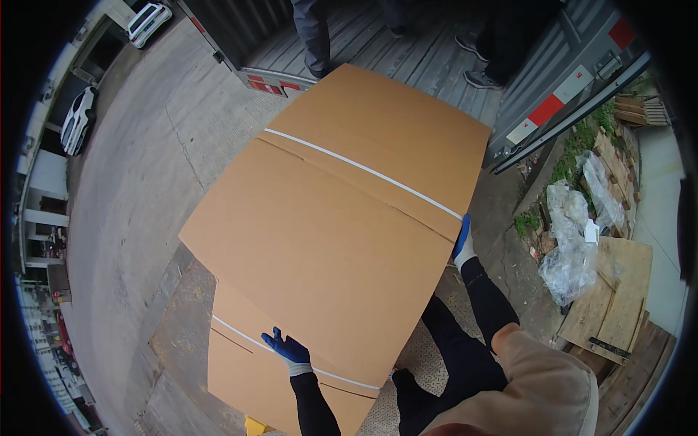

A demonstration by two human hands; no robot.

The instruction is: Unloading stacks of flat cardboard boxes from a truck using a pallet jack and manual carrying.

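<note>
A large bundle of flat brown cardboard (327,211) slants in front of me, its far end at the truck's floor edge. One white strap (363,168) crosses its far part, and another white strap (342,380) crosses the near end. My left hand (289,350), in a blue and white glove, lies on the cardboard beside the near strap with its fingers apart. On the right edge, by the end of the far strap, my right hand (463,243) in a matching glove grips the bundle's side; its fingertips are partly hidden.
Ahead is the cargo bed (422,54) of a truck, where people's legs (313,36) and dark shoes (481,78) show. The open truck door (552,102) stands at right. Beyond it lie plastic wrap (571,247) and wooden boards (611,291). White cars (76,120) are parked far left.
</note>
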